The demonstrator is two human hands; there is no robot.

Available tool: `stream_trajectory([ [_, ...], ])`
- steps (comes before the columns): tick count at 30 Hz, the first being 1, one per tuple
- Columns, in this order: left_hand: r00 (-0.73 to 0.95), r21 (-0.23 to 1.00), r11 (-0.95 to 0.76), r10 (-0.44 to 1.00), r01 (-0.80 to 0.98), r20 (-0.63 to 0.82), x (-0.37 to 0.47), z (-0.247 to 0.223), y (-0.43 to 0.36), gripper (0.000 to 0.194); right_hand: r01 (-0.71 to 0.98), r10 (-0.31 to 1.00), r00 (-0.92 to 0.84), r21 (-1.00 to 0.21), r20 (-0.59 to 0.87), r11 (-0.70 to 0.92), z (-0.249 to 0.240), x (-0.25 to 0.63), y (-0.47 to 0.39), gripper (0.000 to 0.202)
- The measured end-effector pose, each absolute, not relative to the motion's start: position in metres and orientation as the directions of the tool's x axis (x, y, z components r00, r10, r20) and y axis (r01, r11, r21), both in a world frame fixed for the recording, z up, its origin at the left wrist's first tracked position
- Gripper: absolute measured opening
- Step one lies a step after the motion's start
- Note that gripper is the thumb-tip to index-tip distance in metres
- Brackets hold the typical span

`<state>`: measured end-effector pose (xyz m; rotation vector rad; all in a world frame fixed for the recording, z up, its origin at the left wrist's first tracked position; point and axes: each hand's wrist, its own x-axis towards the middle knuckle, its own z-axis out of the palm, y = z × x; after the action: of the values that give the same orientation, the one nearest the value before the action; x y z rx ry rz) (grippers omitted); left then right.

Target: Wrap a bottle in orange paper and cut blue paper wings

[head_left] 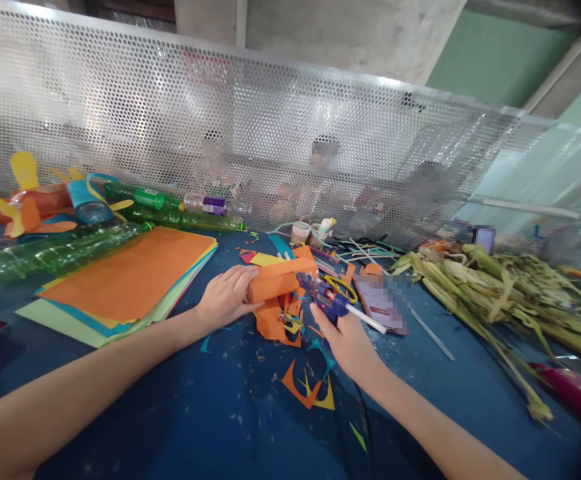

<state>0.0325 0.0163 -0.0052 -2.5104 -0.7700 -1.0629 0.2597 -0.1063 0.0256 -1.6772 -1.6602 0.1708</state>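
My left hand is wrapped round one end of a small bottle covered in orange paper, held above the table. My right hand grips a blue glue gun with a white glue stick standing out of its back. The gun's nozzle end is close to the right part of the orange paper; whether they touch I cannot tell. Orange paper pieces lie under the bottle. Orange, yellow and blue scraps are scattered nearer to me.
Coloured paper sheets and green bottles are at the left. A phone lies right of the glue gun, before dry husks. A perforated metal screen rises behind. The gun's black cable runs towards me.
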Motion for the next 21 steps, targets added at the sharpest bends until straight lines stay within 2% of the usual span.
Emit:
stream_trajectory([
  [9, 0.569, -0.052, -0.8, 0.378, 0.597, 0.73, 0.034, -0.004, 0.016, 0.055, 0.803, 0.928, 0.166, -0.592, 0.334, 0.069, 0.027, 0.269, -0.101, 0.044],
  [21, 0.566, -0.034, -0.811, 0.377, 0.584, 0.733, 0.032, -0.005, 0.018, 0.054, 0.818, 0.897, 0.177, -0.567, 0.405, 0.094, 0.034, 0.275, -0.098, 0.037],
])
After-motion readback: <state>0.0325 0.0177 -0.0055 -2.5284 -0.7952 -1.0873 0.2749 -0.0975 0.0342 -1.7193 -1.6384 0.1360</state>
